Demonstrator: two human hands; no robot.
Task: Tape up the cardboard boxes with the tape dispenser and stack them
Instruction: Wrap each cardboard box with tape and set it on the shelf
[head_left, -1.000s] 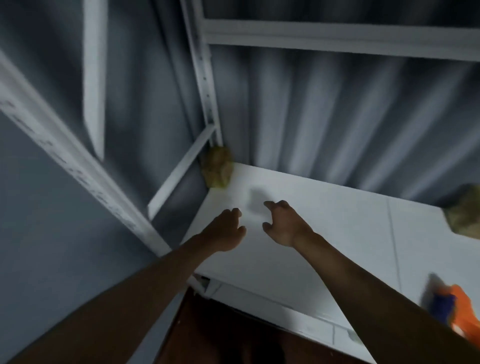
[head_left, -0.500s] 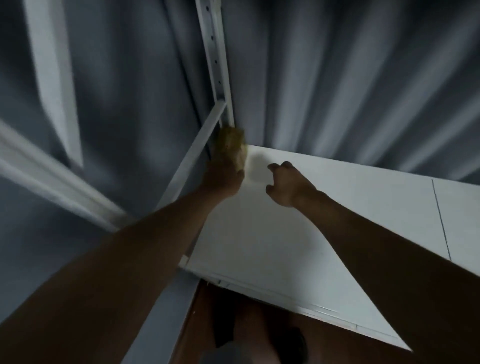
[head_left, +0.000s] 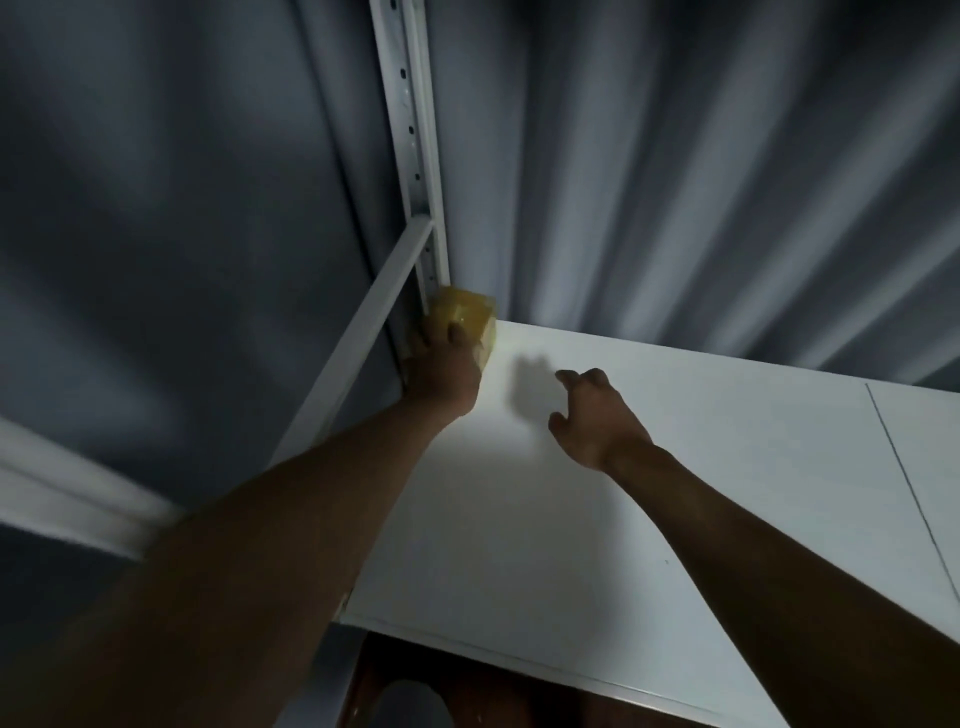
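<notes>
A small yellow-brown cardboard box sits in the far left corner of the white shelf board, against the upright post. My left hand lies on its near side with fingers curled over it. My right hand hovers a little to the right over the board, fingers loosely curled and holding nothing. The tape dispenser is out of view.
A white perforated shelf post and a diagonal brace stand right behind the box. A grey corrugated wall backs the shelf. The shelf's front edge runs below my arms, with dark floor beneath.
My left hand has reached forward from mid-shelf to the corner box and closed on it. My right hand followed a short way. The view swung left, so the dispenser and second box left the frame.
</notes>
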